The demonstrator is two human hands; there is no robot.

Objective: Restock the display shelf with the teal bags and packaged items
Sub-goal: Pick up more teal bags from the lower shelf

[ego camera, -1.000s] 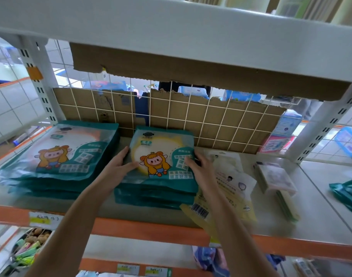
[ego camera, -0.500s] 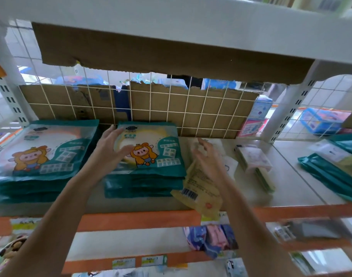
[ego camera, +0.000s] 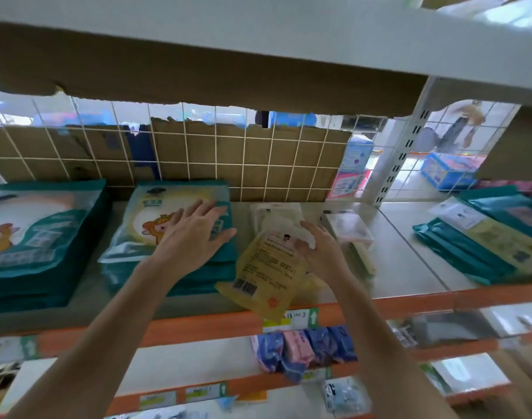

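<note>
Left grip (ego camera: 195,237): fingers apart, flat on the middle teal bag stack (ego camera: 156,213) beneath it, on the shelf (ego camera: 410,267). Right grip (ego camera: 319,252): touches the yellow packet (ego camera: 264,267) at its left; whether clamped, cannot tell.

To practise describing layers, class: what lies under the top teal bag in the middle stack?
More teal bags, stacked flat on the grey shelf; only their front edges show. Their faces are covered by the top bag.
</note>
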